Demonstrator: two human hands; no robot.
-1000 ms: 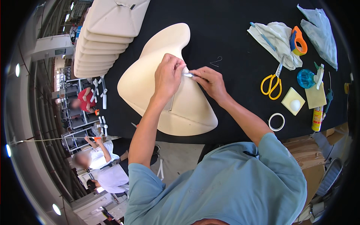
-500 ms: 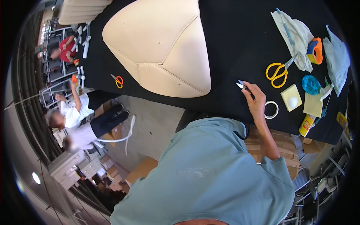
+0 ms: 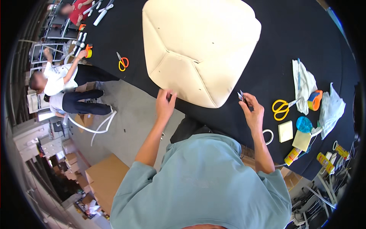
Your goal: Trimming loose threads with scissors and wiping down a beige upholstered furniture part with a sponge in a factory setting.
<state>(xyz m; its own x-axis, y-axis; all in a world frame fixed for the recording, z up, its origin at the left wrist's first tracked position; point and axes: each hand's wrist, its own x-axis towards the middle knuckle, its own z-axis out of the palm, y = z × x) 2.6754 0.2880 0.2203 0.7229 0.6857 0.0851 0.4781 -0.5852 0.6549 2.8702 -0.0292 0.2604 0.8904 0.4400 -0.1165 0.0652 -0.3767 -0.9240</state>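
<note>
We see our left hand (image 3: 165, 104) at the near edge of the black desk (image 3: 305, 38), its grip spread apart, fingertips (image 3: 170, 95) just touching or nearly touching the lower left rim of the cream cushion cover (image 3: 198, 49); we cannot tell which. The open fingers look placed to steady or shift the cover, which lies flat with its seams facing up and fills the desk from about twelve o'clock down toward the middle of the view.

Our right hand (image 3: 253, 114) sits at about three o'clock of the cover's lower corner, its grip clamped on a small pair of thread snips (image 3: 242, 97). The blades point up and away from the palm, toward the cover's edge, just beside it but apart from it, as one would hold a cutting tool ready without touching the fabric.

Farther right, at three to four o'clock, tools lie within reach of that hand: yellow-handled scissors (image 3: 281, 108), a white tape ring (image 3: 268, 136), a yellow notepad (image 3: 285, 131), a blue tape dispenser (image 3: 304, 124), a pale cloth (image 3: 305, 86) with an orange roll (image 3: 315, 100) on it, and glue tubes (image 3: 292, 156) near the desk's corner.

At ten o'clock orange-handled scissors (image 3: 122, 62) lie well apart on the desk, near another person (image 3: 57, 82) bent at its far side.
</note>
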